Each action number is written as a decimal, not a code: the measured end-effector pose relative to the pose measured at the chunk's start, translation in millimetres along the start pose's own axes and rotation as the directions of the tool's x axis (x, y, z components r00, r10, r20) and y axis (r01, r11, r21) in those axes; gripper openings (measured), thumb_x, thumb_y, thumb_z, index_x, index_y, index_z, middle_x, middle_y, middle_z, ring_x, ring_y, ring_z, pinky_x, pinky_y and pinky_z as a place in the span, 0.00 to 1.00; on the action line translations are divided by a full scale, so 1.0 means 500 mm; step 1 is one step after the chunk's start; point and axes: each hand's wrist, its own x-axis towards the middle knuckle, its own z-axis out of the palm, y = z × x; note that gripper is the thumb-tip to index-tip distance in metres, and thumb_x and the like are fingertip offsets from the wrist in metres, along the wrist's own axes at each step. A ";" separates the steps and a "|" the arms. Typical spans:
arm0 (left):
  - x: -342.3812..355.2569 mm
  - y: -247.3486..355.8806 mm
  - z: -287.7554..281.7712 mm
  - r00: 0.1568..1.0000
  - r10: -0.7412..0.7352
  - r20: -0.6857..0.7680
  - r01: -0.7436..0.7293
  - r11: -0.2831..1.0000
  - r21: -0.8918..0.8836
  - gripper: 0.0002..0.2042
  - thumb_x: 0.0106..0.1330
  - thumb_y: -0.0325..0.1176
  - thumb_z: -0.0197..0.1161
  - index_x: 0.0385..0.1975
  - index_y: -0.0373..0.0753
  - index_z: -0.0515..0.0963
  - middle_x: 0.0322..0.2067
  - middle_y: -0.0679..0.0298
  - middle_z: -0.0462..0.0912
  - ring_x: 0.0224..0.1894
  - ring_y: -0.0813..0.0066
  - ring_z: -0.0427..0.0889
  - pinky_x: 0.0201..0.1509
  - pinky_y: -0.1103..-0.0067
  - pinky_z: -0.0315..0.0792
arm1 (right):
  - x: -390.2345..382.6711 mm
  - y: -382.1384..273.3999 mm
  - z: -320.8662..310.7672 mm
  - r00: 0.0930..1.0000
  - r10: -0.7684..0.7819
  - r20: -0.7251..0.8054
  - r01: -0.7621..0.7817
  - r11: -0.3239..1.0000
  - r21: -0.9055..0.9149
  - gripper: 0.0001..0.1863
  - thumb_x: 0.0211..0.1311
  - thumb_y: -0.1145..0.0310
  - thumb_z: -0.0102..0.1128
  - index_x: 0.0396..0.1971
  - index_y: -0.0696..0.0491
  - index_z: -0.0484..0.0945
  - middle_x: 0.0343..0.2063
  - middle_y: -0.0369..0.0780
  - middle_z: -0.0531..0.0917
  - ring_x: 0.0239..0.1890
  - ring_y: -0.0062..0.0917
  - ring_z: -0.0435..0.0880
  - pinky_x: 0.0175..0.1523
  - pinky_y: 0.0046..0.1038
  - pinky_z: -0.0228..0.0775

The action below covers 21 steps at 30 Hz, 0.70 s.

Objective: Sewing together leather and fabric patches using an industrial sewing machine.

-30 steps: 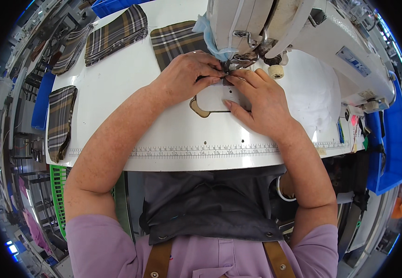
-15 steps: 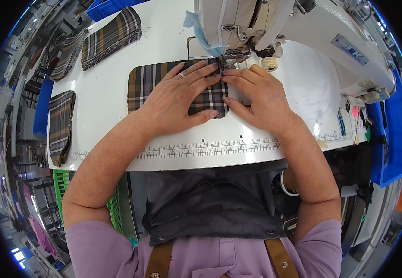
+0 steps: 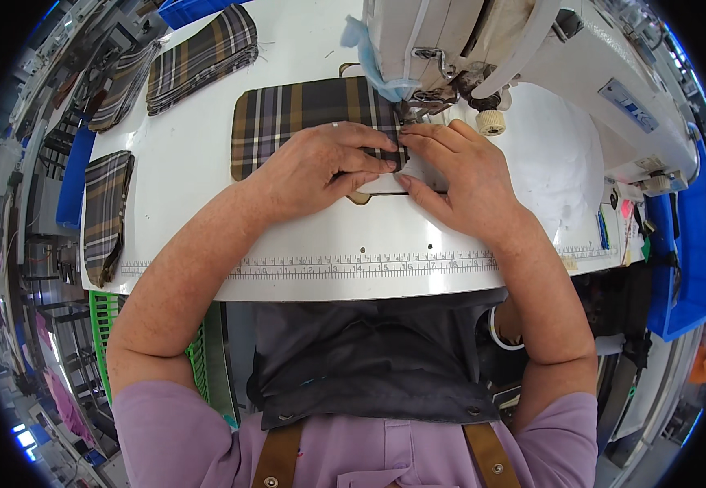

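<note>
A rounded-corner plaid fabric piece (image 3: 288,110) lies with its right edge at the presser foot (image 3: 407,114) of a white sewing machine (image 3: 581,73). My left hand (image 3: 320,167) rests on its lower right part, fingers extended and slightly bent, pressing on the cloth. My right hand (image 3: 467,175) has its fingers apart, index and middle fingertips at the cloth's edge beside the foot, thumb on the bed near the edge. A blue cloth (image 3: 361,57) hangs on the machine head, and a cream knob (image 3: 490,122) sits right of the foot.
Plaid stacks (image 3: 198,61) (image 3: 121,85) (image 3: 105,215) lie on the left of the white table (image 3: 174,154). A printed ruler strip (image 3: 329,270) runs along the near edge. Blue bins (image 3: 678,301) (image 3: 68,203) flank the table; a green basket (image 3: 105,321) is below left.
The plaid piece moved toward me and appeared under my left hand by half a second ago, then shifted away toward the far side. My left fingers have drawn closer to the foot and bent more.
</note>
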 end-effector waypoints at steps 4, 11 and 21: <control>0.026 -0.032 -0.011 0.999 0.012 -0.053 -0.011 1.000 0.015 0.11 0.63 0.23 0.68 0.44 0.39 0.89 0.54 0.59 0.86 0.56 0.59 0.84 0.58 0.69 0.80 | 0.003 -0.001 0.003 1.000 -0.009 -0.006 0.009 1.000 -0.027 0.21 0.59 0.59 0.69 0.48 0.56 0.84 0.49 0.39 0.86 0.43 0.35 0.85 0.48 0.35 0.78; 0.057 -0.070 -0.007 0.992 0.022 -0.124 -0.008 0.993 0.116 0.09 0.64 0.25 0.69 0.43 0.39 0.89 0.50 0.58 0.87 0.50 0.59 0.86 0.54 0.69 0.81 | 0.004 -0.004 0.005 1.000 0.009 0.008 -0.009 0.998 -0.067 0.21 0.61 0.58 0.68 0.48 0.56 0.84 0.48 0.39 0.85 0.43 0.35 0.85 0.48 0.35 0.77; 0.061 -0.041 0.005 0.978 -0.206 -0.020 0.179 0.796 0.578 0.40 0.68 0.68 0.56 0.70 0.41 0.72 0.74 0.58 0.66 0.78 0.58 0.57 0.81 0.52 0.50 | 0.003 0.000 0.002 1.000 0.003 0.001 -0.003 1.000 -0.023 0.19 0.57 0.63 0.70 0.46 0.56 0.83 0.47 0.40 0.84 0.44 0.36 0.84 0.48 0.36 0.76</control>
